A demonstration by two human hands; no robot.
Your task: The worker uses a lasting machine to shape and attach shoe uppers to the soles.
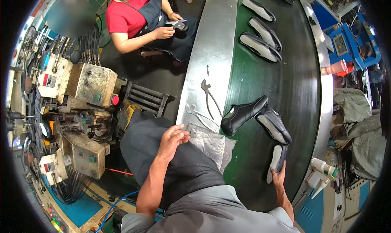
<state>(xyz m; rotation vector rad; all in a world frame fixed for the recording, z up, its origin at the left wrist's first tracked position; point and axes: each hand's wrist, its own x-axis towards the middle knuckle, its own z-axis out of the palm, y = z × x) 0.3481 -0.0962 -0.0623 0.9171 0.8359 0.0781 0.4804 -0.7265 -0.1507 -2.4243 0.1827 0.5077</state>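
Observation:
My right hand (278, 176) grips the near end of a black shoe (277, 160) on the green conveyor belt; its pale sole faces the left side. My left hand (172, 142) is raised over my lap, fingers loosely bent and apart, holding nothing. Beside it lies a grey cloth with a flower pattern (211, 147) on the metal ledge. Just beyond the held shoe, another black shoe (275, 125) rests on its side, sole showing. It touches a black shoe (244, 115) to its left. Lasting pincers (210, 97) lie on the ledge, with a second, silvery pair of pincers (200, 115) nearer me.
Several black shoes (260, 46) lie farther up the belt (301, 90). Across from me a seated person (142, 21) in a red shirt and dark apron holds a shoe part. A machine with push-buttons (91, 84) stands left. White bottles (324, 167) stand right, beyond the belt's edge.

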